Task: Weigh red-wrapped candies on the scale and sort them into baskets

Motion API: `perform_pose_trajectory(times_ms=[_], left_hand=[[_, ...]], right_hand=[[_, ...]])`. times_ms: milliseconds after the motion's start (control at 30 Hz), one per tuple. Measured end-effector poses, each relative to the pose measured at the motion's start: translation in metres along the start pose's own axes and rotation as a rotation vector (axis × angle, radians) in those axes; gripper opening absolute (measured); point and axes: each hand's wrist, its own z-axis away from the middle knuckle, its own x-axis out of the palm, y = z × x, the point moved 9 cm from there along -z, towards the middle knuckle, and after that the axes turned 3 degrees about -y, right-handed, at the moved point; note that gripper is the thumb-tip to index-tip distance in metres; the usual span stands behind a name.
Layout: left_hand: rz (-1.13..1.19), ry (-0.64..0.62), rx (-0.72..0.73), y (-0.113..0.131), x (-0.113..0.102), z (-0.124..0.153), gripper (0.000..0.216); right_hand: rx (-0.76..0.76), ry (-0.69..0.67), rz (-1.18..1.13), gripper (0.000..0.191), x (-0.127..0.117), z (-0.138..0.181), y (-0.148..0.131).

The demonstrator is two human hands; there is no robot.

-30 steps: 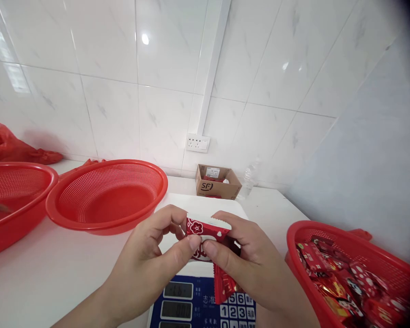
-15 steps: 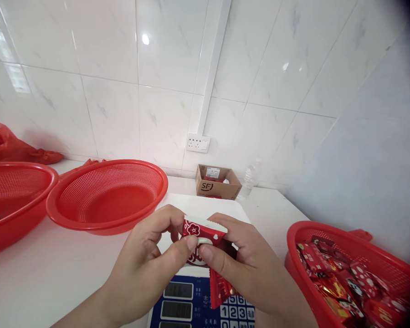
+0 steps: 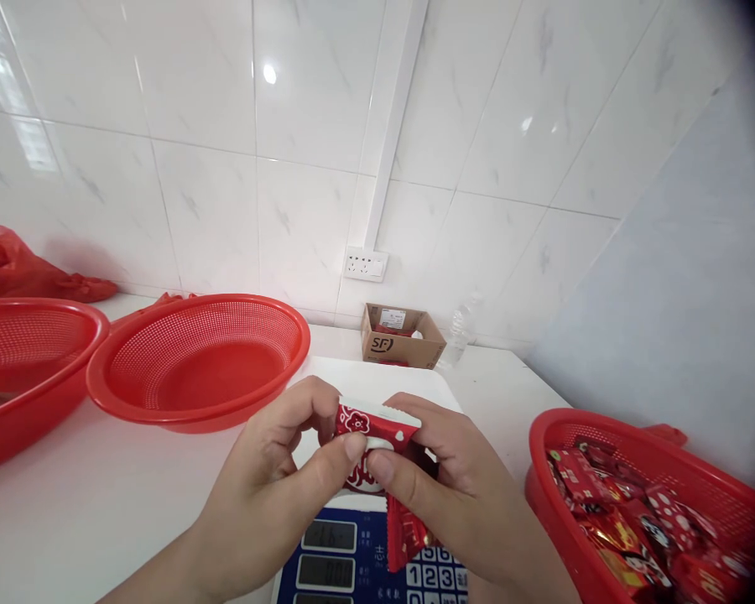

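My left hand [image 3: 270, 478] and my right hand [image 3: 453, 486] pinch a small red and white candy packet [image 3: 371, 432] between thumbs and forefingers, above the white pan of an electronic scale [image 3: 377, 382]. A second red wrapper [image 3: 406, 528] hangs under my right hand's fingers. The scale's blue keypad and displays [image 3: 365, 562] show below my hands.
An empty red mesh basket [image 3: 195, 361] sits left of the scale, with another red basket [image 3: 18, 369] at the far left. A red basket full of wrapped candies [image 3: 642, 512] stands at the right. A small cardboard box [image 3: 401, 335] and a clear bottle [image 3: 458, 327] rest by the tiled wall.
Both hands with the packet have shifted slightly left and down. The grip is unchanged.
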Motion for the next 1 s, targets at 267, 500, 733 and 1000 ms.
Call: perform_pose_trajectory(times_ms=[267, 500, 733, 1000], left_hand=[[-0.059, -0.035, -0.008, -0.006, 0.005, 0.0, 0.02], [-0.091, -0.034, -0.006, -0.008, 0.005, 0.001, 0.023], [-0.154, -0.032, 0.017, -0.002, 0.006, -0.003, 0.026], [-0.216, -0.073, 0.092, 0.007, 0.009, -0.004, 0.033]], right_hand=[[0.027, 0.142, -0.198, 0.024, -0.009, 0.003, 0.006], [0.031, 0.137, -0.253, 0.024, -0.007, 0.003, 0.006], [0.015, 0.124, -0.263, 0.021, -0.007, 0.002, 0.005], [-0.008, 0.06, -0.134, 0.031, -0.004, 0.001, 0.001]])
